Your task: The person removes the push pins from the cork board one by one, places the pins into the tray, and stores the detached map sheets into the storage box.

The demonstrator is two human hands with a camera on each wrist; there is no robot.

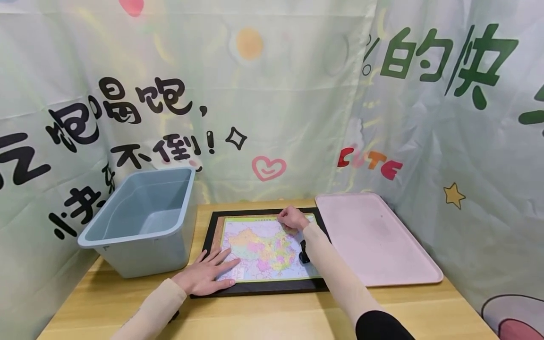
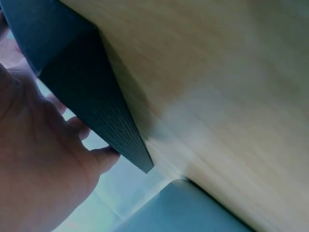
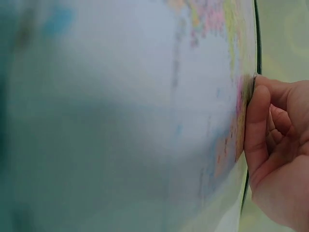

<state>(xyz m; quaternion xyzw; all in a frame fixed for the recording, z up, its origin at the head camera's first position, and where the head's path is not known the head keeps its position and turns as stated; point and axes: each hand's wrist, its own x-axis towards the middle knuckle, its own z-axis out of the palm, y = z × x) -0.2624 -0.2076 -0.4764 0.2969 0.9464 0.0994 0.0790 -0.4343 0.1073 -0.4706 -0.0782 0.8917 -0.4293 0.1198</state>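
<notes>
A colourful printed map (image 1: 265, 248) lies on a brown board (image 1: 218, 232) with a black frame (image 1: 276, 287), flat on the wooden table. My left hand (image 1: 205, 274) rests with spread fingers over the frame's lower left corner and the map's edge. In the left wrist view, its fingers lie along the dark frame side (image 2: 91, 87). At the map's top edge, right of centre, my right hand (image 1: 293, 218) brings thumb and index finger together. Up close, these fingertips (image 3: 260, 94) pinch a small shiny bit against the map surface; I cannot tell what it is.
A blue-grey plastic tub (image 1: 140, 252) stands to the left of the frame. To the right lies a pink tray (image 1: 378, 245), its near-left side close by the frame. Printed fabric (image 1: 289, 108) hangs behind the wooden table (image 1: 255, 318) and along both sides.
</notes>
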